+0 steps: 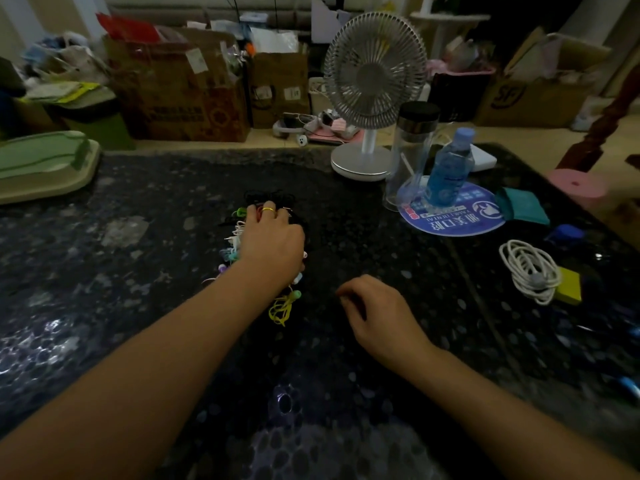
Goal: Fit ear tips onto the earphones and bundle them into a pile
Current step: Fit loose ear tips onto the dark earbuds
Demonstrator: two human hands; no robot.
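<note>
My hands at the earphone pile

My left hand (272, 239) is lying on the pile of earphones (239, 237) mid-table (156, 306), fingers curling into the cables; what they are pinching I cannot tell. My right hand (377, 315) is resting nearby, loosely curled, holding nothing.

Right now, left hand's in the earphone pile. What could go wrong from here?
1. The left hand reaches into the tangled earphone pile; lifting one set may drag neighbours along, such as the yellow earphones at the near edge.
2. Black cords at the far side nearly vanish against the dark table in this dim light, so small ear tips could be lost there too.
3. The right hand hangs curled nearby; whether it holds anything is unclear.
</note>
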